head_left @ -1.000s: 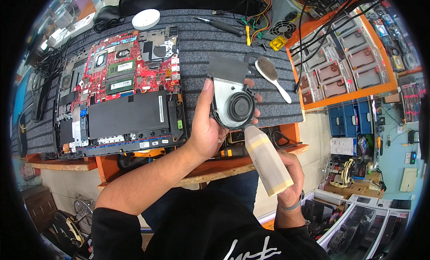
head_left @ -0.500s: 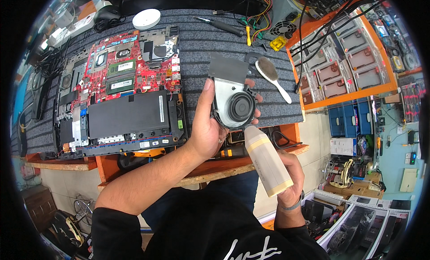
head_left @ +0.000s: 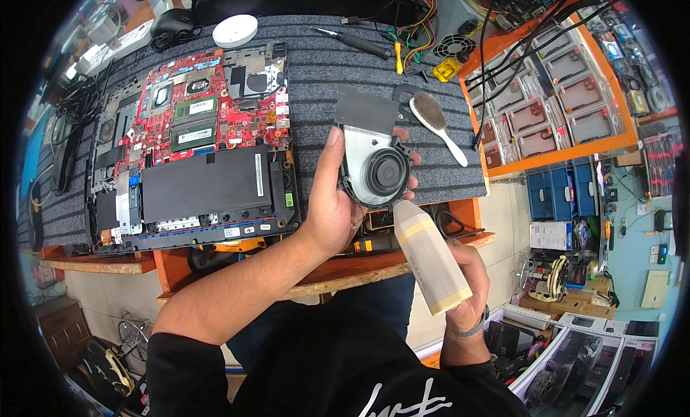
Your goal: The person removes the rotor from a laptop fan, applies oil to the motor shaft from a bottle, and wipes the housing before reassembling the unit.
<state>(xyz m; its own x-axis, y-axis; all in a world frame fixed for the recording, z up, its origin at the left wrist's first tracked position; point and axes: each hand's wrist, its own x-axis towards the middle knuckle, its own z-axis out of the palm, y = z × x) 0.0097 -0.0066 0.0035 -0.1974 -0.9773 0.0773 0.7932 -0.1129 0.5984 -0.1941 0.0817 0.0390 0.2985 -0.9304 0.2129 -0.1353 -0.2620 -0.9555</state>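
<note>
Hardly any change is found against the earlier frames. The fan (head_left: 387, 171) is held near the centre of the frame, above the front part of the tabletop (head_left: 309, 68), in much the same pose as before. It is gripped by the left hand (head_left: 332, 208), with the thumb laid along its left side and fingertips showing at its right edge. Its round black hub is turned up toward the camera; a flat grey flap (head_left: 366, 106) is extended from its upper end.

The pale blower (head_left: 431, 262) is clasped in the right hand (head_left: 471, 273), at centre right below the fan, and is pointed up and leftward. Its nozzle is set at the fan's lower edge; whether contact is made cannot be told. Only a very slight rightward shift of the nozzle is noted since the first frame.

No movement is seen among the things around. The opened laptop (head_left: 208, 180) is laid at left of centre, its red board (head_left: 162, 118) and black battery (head_left: 205, 183) exposed. The brush (head_left: 431, 113) is laid at upper right of the fan, bristles up. At the upper middle a screwdriver (head_left: 359, 43) is seen, with a white disc (head_left: 235, 31) farther left. The orange-framed case (head_left: 607, 79) is seen at upper right.
</note>
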